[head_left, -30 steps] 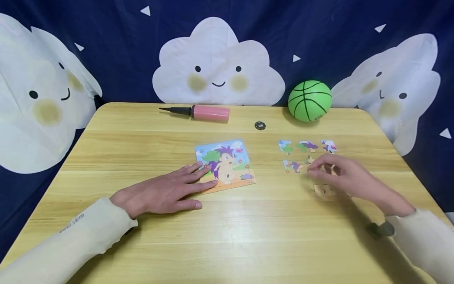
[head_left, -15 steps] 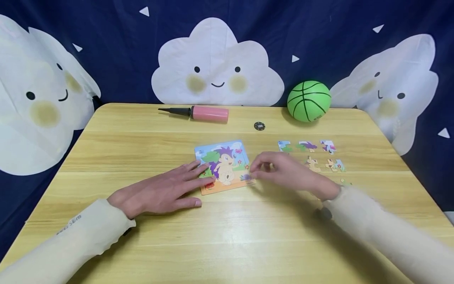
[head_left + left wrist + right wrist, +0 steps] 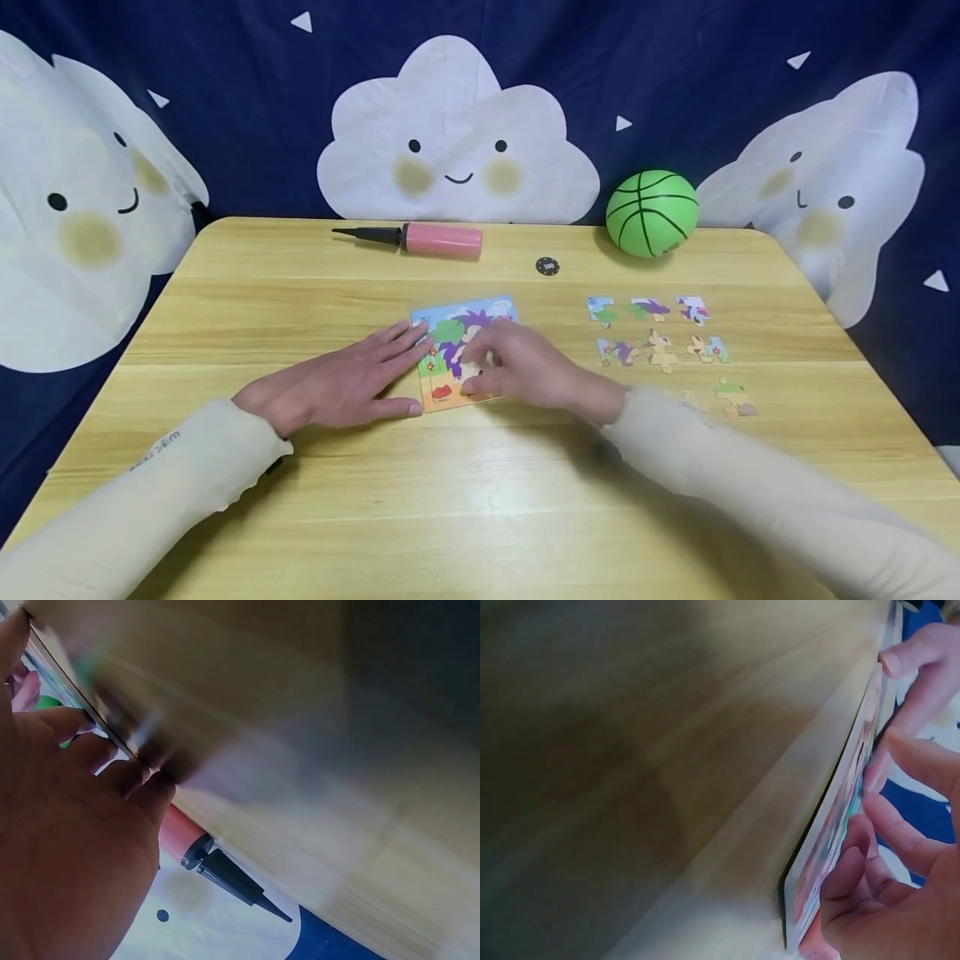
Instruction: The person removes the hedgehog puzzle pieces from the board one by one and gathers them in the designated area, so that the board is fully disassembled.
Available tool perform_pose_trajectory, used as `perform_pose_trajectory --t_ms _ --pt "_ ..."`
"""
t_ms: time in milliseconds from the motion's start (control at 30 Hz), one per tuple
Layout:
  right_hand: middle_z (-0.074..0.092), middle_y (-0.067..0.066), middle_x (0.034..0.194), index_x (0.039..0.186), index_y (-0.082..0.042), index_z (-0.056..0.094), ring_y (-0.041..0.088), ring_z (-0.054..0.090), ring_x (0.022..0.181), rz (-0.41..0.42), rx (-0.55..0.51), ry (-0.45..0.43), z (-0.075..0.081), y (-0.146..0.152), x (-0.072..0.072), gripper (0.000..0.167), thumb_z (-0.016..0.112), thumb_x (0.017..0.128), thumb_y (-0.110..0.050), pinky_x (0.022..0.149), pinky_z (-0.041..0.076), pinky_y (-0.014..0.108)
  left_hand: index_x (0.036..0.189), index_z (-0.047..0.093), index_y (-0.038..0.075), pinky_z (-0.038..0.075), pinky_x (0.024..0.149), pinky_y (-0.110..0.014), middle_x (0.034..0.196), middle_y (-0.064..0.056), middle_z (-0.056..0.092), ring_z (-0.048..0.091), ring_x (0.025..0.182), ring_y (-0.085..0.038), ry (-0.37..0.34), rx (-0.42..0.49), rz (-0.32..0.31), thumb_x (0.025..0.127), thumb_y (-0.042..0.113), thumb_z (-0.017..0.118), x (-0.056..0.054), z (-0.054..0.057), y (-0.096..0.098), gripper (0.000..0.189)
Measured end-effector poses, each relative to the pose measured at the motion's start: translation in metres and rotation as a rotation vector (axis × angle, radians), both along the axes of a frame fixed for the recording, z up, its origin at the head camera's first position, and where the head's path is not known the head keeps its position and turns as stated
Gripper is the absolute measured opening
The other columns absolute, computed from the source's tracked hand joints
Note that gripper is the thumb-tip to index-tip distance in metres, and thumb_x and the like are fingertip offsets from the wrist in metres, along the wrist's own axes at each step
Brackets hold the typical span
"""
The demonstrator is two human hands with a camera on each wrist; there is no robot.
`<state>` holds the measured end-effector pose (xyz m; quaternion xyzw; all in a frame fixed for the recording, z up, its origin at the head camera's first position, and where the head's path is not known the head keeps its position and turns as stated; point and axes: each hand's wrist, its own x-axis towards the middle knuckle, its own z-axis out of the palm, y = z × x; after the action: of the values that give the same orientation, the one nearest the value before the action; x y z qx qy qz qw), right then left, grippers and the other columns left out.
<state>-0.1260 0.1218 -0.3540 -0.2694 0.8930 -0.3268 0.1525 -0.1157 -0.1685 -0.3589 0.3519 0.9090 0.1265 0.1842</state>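
Observation:
A puzzle board (image 3: 448, 332) with a hedgehog picture lies on the table. My left hand (image 3: 341, 383) rests flat with fingers spread, their tips at the board's left edge. Over the board's right half hovers my right hand (image 3: 528, 367), partly covering the picture. In the right wrist view its thumb and index finger stand apart, with no piece visible between them; the other fingers bend loosely beside the board's edge. Loose jigsaw pieces lie in rows to the right, among them a corner piece (image 3: 601, 311), a central piece (image 3: 662, 351) and a lower-right piece (image 3: 737, 398).
A pink hand pump (image 3: 444, 241) with a black nozzle lies near the table's back edge. Right of it are a black round chip (image 3: 547, 267) and a green ball (image 3: 652, 213). A dark blue curtain (image 3: 247, 83) with clouds hangs behind the table.
My right hand has moved left from above the loose pieces to over the puzzle board. My left hand has shifted slightly left, its fingertips drawn back toward the board's edge.

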Motion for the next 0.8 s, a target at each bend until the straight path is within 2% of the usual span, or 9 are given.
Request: perform_pose_trajectory --t_ms 100,200,300,433,567,667,800 --pt "0.069 0.005 0.104 0.12 -0.009 0.079 0.021 0.058 0.103 0.028 0.033 0.034 -0.002 -0.008 0.0 0.038 0.092 0.091 -0.029 0.089 0.053 0.036 0.177 0.016 0.02 0.023 0.134 -0.063 0.186 -0.005 0.006 0.005 0.172 -0.037 -0.007 -0.007 0.001 0.109 0.065 0.053 0.0 0.0 -0.001 0.089" --pt "0.067 0.004 0.112 0.122 -0.009 0.078 0.019 0.057 0.102 0.031 0.07 0.046 -0.004 -0.013 0.001 0.043 0.094 0.089 -0.03 0.087 0.054 0.034 0.177 0.016 0.02 0.023 0.135 -0.063 0.186 -0.004 0.005 0.004 0.172 -0.037 -0.013 -0.007 -0.003 0.11 0.064 0.052 0.0 0.0 -0.001 0.088" --pt "0.065 0.005 0.121 0.123 -0.01 0.078 0.018 0.058 0.1 0.024 0.095 0.037 -0.005 -0.015 0.002 0.042 0.094 0.09 -0.03 0.085 0.055 0.031 0.177 0.017 0.019 0.022 0.135 -0.063 0.186 -0.005 0.006 0.004 0.172 -0.037 -0.021 0.0 -0.004 0.11 0.064 0.052 -0.001 0.001 -0.001 0.088" --pt "0.064 0.006 0.123 0.121 -0.009 0.077 0.018 0.059 0.098 0.021 0.084 0.009 -0.005 -0.017 0.002 0.038 0.092 0.091 -0.026 0.085 0.056 0.03 0.177 0.016 0.019 0.021 0.135 -0.063 0.186 -0.005 0.005 0.003 0.172 -0.037 -0.029 0.0 -0.001 0.11 0.064 0.052 -0.001 0.0 -0.001 0.088" --pt "0.068 0.004 0.113 0.119 -0.011 0.07 0.018 0.061 0.096 0.017 0.012 -0.048 -0.007 -0.017 0.003 0.035 0.091 0.092 -0.018 0.085 0.055 0.03 0.177 0.015 0.02 0.02 0.135 -0.063 0.186 -0.004 0.004 0.002 0.172 -0.037 -0.032 -0.006 0.001 0.11 0.064 0.052 -0.001 0.0 -0.001 0.088" --pt "0.072 0.002 0.102 0.115 -0.014 0.064 0.017 0.064 0.092 0.021 -0.082 -0.107 -0.009 -0.016 0.004 0.027 0.084 0.097 -0.011 0.082 0.055 0.029 0.177 0.015 0.02 0.019 0.135 -0.063 0.186 -0.005 0.004 0.003 0.172 -0.038 -0.029 -0.005 0.0 0.11 0.064 0.052 -0.001 0.0 -0.001 0.088" --pt "0.072 0.002 0.096 0.11 -0.014 0.065 0.017 0.065 0.089 0.019 -0.199 -0.138 -0.009 -0.011 0.005 0.016 0.075 0.102 -0.004 0.076 0.055 0.027 0.177 0.015 0.019 0.018 0.136 -0.063 0.186 -0.006 0.005 0.004 0.171 -0.038 -0.024 0.001 -0.005 0.11 0.062 0.053 0.0 0.0 -0.001 0.088"
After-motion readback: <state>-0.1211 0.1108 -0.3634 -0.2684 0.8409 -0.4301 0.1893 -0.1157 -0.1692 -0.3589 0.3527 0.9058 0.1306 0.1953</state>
